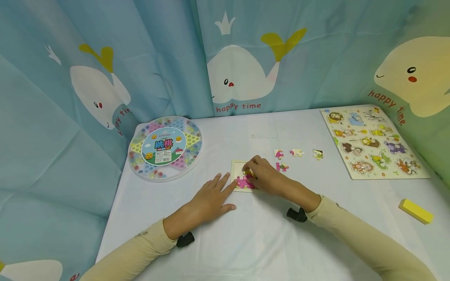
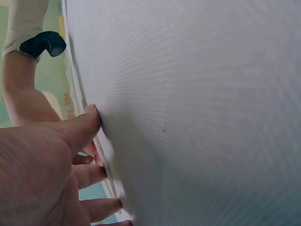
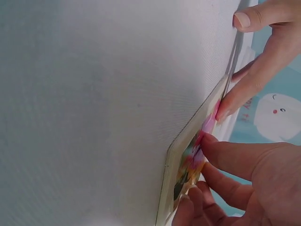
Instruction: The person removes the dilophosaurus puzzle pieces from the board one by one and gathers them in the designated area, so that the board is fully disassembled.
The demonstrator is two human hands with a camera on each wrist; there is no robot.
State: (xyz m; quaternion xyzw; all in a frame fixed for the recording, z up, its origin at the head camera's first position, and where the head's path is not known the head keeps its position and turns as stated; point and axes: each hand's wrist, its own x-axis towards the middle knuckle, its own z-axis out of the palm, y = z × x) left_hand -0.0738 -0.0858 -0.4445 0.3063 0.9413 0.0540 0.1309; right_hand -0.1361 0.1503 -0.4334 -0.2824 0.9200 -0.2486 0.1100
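Observation:
A small wooden puzzle tray (image 1: pixel 233 168) lies on the white table, with pink puzzle pieces (image 1: pixel 242 183) along its near part. My left hand (image 1: pixel 208 200) is spread flat, its index fingertip on the tray's near left corner. Over the tray's right side, my right hand (image 1: pixel 268 176) has its fingers curled and pinches a yellowish puzzle piece (image 1: pixel 247 171), mostly covered by the fingers. In the right wrist view the right thumb (image 3: pixel 221 149) presses at the coloured pieces while the other fingers bend over the tray's edge.
Several loose puzzle pieces (image 1: pixel 296 152) lie beyond the right hand. A round Chinese checkers box (image 1: pixel 191 171) stands at the back left. An animal peg board (image 1: pixel 379 134) lies at the right, with a yellow block (image 1: pixel 416 211) nearer. A whale-print curtain (image 1: pixel 168 66) borders the table.

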